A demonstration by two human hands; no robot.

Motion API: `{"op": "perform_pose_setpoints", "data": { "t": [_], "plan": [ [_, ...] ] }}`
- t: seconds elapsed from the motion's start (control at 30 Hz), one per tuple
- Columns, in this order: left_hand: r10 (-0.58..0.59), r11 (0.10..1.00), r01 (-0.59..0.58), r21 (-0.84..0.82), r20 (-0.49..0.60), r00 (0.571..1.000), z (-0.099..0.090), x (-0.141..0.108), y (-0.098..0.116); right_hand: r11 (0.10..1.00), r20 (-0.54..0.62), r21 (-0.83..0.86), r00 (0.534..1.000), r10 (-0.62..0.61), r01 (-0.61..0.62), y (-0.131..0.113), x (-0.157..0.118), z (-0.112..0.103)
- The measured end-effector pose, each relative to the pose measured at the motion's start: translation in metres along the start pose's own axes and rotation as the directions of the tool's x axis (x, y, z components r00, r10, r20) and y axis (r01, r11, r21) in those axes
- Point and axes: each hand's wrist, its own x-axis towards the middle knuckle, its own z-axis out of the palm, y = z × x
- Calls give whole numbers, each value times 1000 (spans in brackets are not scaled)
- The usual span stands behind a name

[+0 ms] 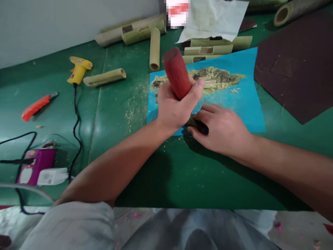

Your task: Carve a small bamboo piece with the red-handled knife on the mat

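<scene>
My left hand (173, 107) is wrapped round a thick red wooden cylinder (177, 73), which stands up out of the fist with its flat end on top. What lies under that fist is hidden. Close beside it on the right, my right hand (221, 126) is closed on a dark, greenish tube-shaped piece (199, 124); most of it is covered by the fingers. Both hands are over the front part of a blue sheet (244, 111). Behind them, a heap of bamboo chips and shavings (214, 78) lies on the sheet.
Bamboo tubes (144, 33), some with cut windows, lie along the back. On the left of the green table (140, 184) are a yellow glue gun (80, 69), a red utility knife (36, 107) and a purple power box (39, 165) with cords. A dark brown sheet (299, 69) lies right.
</scene>
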Motion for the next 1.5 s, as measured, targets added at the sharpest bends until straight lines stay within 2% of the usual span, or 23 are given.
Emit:
{"op": "perform_pose_setpoints", "data": {
  "t": [0.17, 0.47, 0.63, 0.87, 1.17, 1.5],
  "plan": [
    [-3, 1000, 5, 31, -43, 999, -1, -1, 1, 999, -23, -32, 1000, 13, -14, -1, -2, 2],
    [21, 993, -20, 114, -15, 1000, -3, -8, 1, 1000, -58, -31, 998, -6, 4, -1, -2, 2],
    [22, 994, -21, 103, -5, 1000, -3, -9, 0, 999, -19, -22, 999, -35, 34, 3, -1, 4],
    [54, 997, -50, 59, -60, 997, 0, -4, -2, 998, -3, 17, 999, -52, 52, 4, 2, 2],
    [-7, 1000, 8, 11, -68, 998, -1, -5, 5, 998, -22, 12, 998, -64, 64, 4, 2, 3],
    [-28, 999, 28, 28, 18, 999, -1, -5, -2, 993, -2, 107, 999, -49, 49, 1, 3, 4]
  ]
}}
